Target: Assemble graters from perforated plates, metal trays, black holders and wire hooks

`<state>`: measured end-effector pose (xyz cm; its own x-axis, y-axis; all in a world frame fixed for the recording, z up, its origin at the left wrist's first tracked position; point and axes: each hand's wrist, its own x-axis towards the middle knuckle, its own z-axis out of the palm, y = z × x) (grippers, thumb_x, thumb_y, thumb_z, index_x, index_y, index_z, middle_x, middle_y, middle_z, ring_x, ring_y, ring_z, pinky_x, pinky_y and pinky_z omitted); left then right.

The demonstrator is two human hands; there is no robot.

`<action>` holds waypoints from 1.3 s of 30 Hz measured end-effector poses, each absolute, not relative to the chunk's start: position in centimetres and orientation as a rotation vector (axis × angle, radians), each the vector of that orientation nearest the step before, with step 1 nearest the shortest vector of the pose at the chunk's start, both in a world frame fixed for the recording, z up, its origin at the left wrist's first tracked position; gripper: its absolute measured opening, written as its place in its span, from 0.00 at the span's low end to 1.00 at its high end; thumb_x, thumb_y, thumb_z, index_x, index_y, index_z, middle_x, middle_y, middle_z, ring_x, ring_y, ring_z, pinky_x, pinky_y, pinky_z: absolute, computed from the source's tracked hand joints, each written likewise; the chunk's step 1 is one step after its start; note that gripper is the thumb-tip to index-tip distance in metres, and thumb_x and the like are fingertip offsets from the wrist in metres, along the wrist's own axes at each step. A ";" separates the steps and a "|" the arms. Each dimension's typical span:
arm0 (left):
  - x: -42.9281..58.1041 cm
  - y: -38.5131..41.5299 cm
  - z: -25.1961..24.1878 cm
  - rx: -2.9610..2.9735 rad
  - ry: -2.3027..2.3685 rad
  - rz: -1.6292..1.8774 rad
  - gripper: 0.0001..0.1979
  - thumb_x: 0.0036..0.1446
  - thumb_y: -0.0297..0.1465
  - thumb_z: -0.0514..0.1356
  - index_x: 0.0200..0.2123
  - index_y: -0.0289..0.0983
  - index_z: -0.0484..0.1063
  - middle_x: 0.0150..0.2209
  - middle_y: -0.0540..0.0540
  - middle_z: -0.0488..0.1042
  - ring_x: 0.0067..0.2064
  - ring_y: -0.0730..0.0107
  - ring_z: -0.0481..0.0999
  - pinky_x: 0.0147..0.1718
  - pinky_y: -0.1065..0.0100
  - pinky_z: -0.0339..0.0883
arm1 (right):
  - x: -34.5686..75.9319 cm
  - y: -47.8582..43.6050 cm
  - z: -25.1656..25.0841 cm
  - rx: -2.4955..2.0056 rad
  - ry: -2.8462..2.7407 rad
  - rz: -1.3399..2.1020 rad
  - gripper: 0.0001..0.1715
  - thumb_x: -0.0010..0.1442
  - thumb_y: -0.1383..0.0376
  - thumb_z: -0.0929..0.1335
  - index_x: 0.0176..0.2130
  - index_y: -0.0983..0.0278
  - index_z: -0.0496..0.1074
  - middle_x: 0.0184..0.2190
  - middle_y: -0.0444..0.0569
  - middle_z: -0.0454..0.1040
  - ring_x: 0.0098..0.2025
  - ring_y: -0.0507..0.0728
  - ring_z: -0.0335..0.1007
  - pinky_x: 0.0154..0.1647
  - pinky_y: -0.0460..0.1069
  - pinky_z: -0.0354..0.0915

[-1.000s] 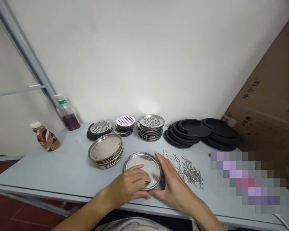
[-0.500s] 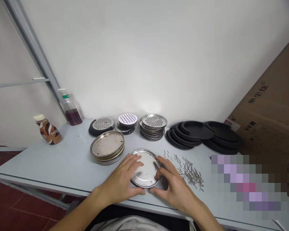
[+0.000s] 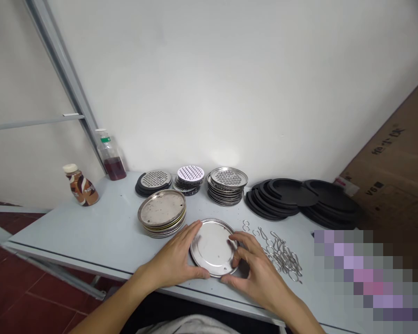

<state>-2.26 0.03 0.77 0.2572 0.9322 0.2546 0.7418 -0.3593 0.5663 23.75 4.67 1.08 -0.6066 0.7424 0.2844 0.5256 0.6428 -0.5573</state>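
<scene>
A round, shallow metal plate (image 3: 213, 248) with a raised rim and small holes rests on the table in front of me. My left hand (image 3: 174, 260) curves around its left side, thumb at the near edge and fingers along the rim. Opposite it, my right hand (image 3: 253, 268) clasps the right side, with bent fingers over the rim and the thumb near the front. Behind my left hand stands a stack of similar metal plates (image 3: 162, 208). Wire loops and rings (image 3: 283, 257) lie in a loose heap just right of my right hand.
Along the wall stand perforated discs in black holders (image 3: 155, 180), a white-topped grater stack (image 3: 191, 174), rimmed perforated plates (image 3: 227, 178) and black round bases (image 3: 289, 195). Two bottles, brown (image 3: 81, 188) and clear (image 3: 113, 162), stand left. A cardboard box (image 3: 390, 176) borders the right.
My left fingers have drawn back from over the plate to its left rim. My right fingers have bent a little more. The whole view has shifted slightly; the plate stays between my hands.
</scene>
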 end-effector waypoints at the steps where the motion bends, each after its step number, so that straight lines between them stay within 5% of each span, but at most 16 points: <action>1: -2.3 0.1 0.8 2.211 1.534 0.785 0.57 0.42 0.43 0.74 0.70 0.44 0.47 0.68 0.34 0.55 0.67 0.43 0.57 0.62 0.42 0.57 | 23.7 4.7 1.1 -0.993 -2.368 0.579 0.20 0.49 0.52 0.77 0.28 0.60 0.68 0.56 0.55 0.67 0.64 0.69 0.54 0.60 0.62 0.59; 9: -1.7 -1.0 1.5 2.275 1.533 0.713 0.46 0.50 0.42 0.70 0.67 0.42 0.54 0.69 0.35 0.52 0.68 0.47 0.56 0.62 0.45 0.59 | 23.3 4.6 1.5 -1.029 -2.356 0.565 0.22 0.47 0.54 0.78 0.27 0.60 0.65 0.53 0.55 0.67 0.60 0.69 0.56 0.55 0.60 0.62; 15: -0.7 4.3 7.7 2.361 1.768 0.915 0.31 0.61 0.43 0.61 0.64 0.42 0.58 0.67 0.40 0.59 0.68 0.53 0.57 0.65 0.50 0.54 | 23.4 4.4 1.6 -1.066 -2.373 0.569 0.20 0.47 0.55 0.77 0.28 0.60 0.66 0.57 0.55 0.63 0.62 0.69 0.55 0.58 0.61 0.61; 18: -2.7 10.7 10.5 2.222 2.138 0.652 0.38 0.54 0.47 0.65 0.64 0.38 0.58 0.67 0.35 0.56 0.69 0.46 0.51 0.65 0.52 0.50 | 23.5 4.4 1.4 -1.105 -2.361 0.582 0.21 0.47 0.55 0.77 0.37 0.59 0.69 0.60 0.54 0.59 0.64 0.69 0.53 0.59 0.62 0.61; 22: -6.5 17.5 11.1 2.039 2.275 0.505 0.43 0.47 0.52 0.67 0.59 0.31 0.64 0.59 0.27 0.66 0.61 0.37 0.65 0.57 0.48 0.60 | 23.7 4.5 0.8 -1.138 -2.359 0.618 0.35 0.47 0.54 0.76 0.53 0.55 0.67 0.65 0.53 0.53 0.66 0.70 0.51 0.62 0.62 0.61; 24: -7.8 19.0 10.5 1.988 2.302 0.455 0.41 0.50 0.53 0.65 0.59 0.33 0.64 0.58 0.29 0.67 0.58 0.42 0.68 0.55 0.50 0.62 | 23.8 4.6 0.6 -1.147 -2.365 0.635 0.40 0.47 0.53 0.76 0.57 0.53 0.64 0.67 0.52 0.51 0.68 0.70 0.49 0.63 0.63 0.60; 27: -8.5 19.6 9.5 1.977 2.308 0.432 0.35 0.56 0.51 0.61 0.59 0.34 0.63 0.58 0.34 0.68 0.56 0.50 0.70 0.54 0.52 0.63 | 23.9 4.6 0.5 -1.158 -2.366 0.644 0.44 0.48 0.52 0.76 0.61 0.51 0.62 0.69 0.51 0.48 0.69 0.70 0.46 0.65 0.63 0.57; 32: -8.6 19.3 9.4 1.983 2.329 0.491 0.51 0.38 0.58 0.68 0.60 0.36 0.61 0.57 0.32 0.70 0.59 0.41 0.67 0.54 0.57 0.62 | 23.9 4.5 0.4 -1.173 -2.373 0.659 0.49 0.49 0.53 0.75 0.64 0.50 0.57 0.70 0.49 0.46 0.70 0.69 0.43 0.66 0.64 0.56; 39: -8.7 19.1 9.7 1.961 2.355 0.599 0.51 0.41 0.56 0.67 0.63 0.39 0.56 0.62 0.33 0.65 0.62 0.40 0.63 0.57 0.55 0.56 | 23.7 4.6 0.1 -1.289 -2.441 0.680 0.59 0.50 0.46 0.73 0.70 0.50 0.44 0.73 0.48 0.38 0.72 0.75 0.29 0.66 0.70 0.51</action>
<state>-8.74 19.11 9.70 -0.2107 0.9509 0.2266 0.9436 0.1373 0.3014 23.74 4.62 0.10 -0.5535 0.8319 0.0403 0.6911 0.4858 -0.5352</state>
